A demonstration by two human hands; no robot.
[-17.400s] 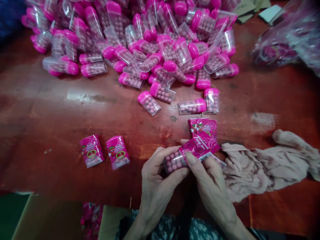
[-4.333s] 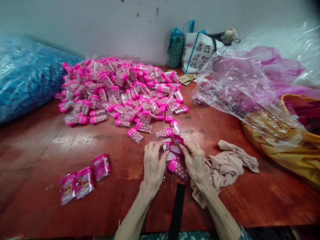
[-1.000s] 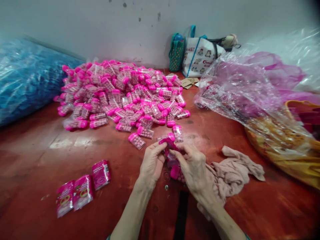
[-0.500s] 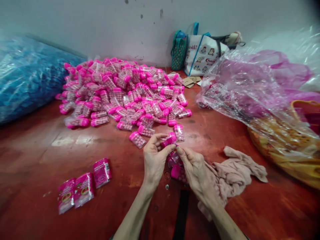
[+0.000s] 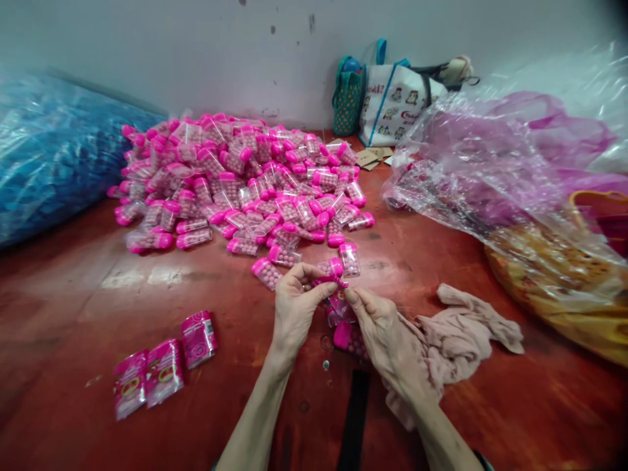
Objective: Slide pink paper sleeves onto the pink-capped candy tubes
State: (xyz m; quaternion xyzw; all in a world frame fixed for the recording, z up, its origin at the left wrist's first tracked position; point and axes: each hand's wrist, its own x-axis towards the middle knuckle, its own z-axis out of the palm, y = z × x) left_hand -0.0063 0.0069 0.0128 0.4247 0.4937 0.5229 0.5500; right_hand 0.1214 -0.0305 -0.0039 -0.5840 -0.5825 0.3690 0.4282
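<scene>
At the middle front, my left hand is closed, thumb against fingers, on a small pink printed wrapper. My right hand is just right of it, thumb and forefinger pinched together at the wrapper's edge; what lies between those fingertips is mostly hidden. Below the fingertips are more pink printed wrappers. A pink-capped candy bottle lies partly under my right hand. Another clear bottle of pink balls is just beyond my hands, and one more bottle rests left of them.
A big heap of pink-capped candy bottles covers the back of the red table. Several pink-wrapped packs lie front left. A blue-filled plastic bag, crumpled cloth, yellow basket under clear plastic and white tote bag surround the area.
My hands have shifted slightly left, and the wrapper between the fingertips looks bunched up. The view has moved a little; the heap and the packs lie as before.
</scene>
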